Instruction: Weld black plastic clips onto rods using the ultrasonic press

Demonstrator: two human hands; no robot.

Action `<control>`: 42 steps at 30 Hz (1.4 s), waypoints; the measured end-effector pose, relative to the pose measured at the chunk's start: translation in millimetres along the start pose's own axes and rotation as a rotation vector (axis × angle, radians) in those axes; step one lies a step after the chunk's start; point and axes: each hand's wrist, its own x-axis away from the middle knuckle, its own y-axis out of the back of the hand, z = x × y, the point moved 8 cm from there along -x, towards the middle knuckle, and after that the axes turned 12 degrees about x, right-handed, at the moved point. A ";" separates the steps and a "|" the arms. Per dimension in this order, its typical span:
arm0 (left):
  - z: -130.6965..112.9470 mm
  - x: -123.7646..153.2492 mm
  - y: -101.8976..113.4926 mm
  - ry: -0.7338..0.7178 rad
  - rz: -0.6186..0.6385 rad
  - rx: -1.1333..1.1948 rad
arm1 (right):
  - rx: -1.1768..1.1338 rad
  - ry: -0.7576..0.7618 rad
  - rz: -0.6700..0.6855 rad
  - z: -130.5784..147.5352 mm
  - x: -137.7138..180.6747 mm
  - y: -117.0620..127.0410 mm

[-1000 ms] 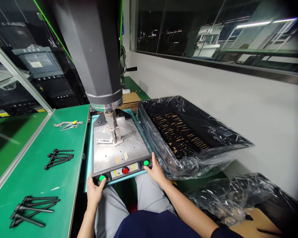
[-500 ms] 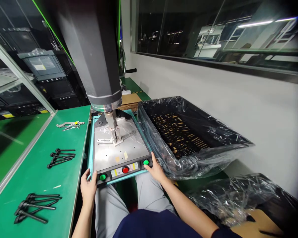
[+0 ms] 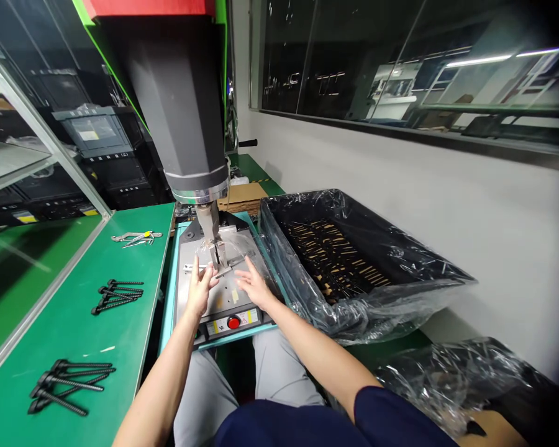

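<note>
My left hand (image 3: 201, 287) is over the metal base plate (image 3: 190, 295), just left of the small metal fixture (image 3: 222, 268). Its fingers are apart and hold nothing. To the right of the fixture my right hand (image 3: 254, 285) reaches in with its fingers spread, also holding nothing. The machine's press head (image 3: 186, 118) hangs above, and its narrow metal tip (image 3: 209, 222) comes down to the fixture. A red button (image 3: 233, 322) shows on the front panel; my forearms cover most of the green buttons.
Black ribbed, screw-like parts lie in a near pile (image 3: 69, 385) and a far pile (image 3: 116, 295) on the green table (image 3: 125, 338), with metal wrenches (image 3: 136, 238) beyond. At right stands a plastic-lined black bin (image 3: 414, 254) holding many dark thin parts. Crumpled clear plastic (image 3: 451, 385) lies lower right.
Both hands have left the front panel's green buttons and moved forward and inward to either side of the fixture. The camera view has tilted up slightly, showing the machine's red top part.
</note>
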 end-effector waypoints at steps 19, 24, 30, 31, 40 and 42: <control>-39.9 1.2 17.6 -0.290 -0.136 0.049 | -0.079 0.167 -0.046 40.5 -1.9 -3.1; -77.7 -19.4 29.4 -0.340 -0.229 0.267 | -0.149 0.250 -0.096 77.3 -9.1 12.8; -63.6 16.6 88.3 -0.373 -0.492 0.302 | -0.003 0.207 -0.004 46.2 40.7 15.7; -52.4 26.4 98.1 -0.352 -0.523 0.292 | 0.017 0.160 0.017 31.4 51.5 13.7; 38.6 94.2 160.6 -0.139 -0.655 0.098 | -0.058 -0.118 0.023 -58.3 122.1 -0.5; 46.8 103.3 165.7 -0.122 -0.654 0.088 | -0.055 -0.144 0.011 -67.1 127.7 0.2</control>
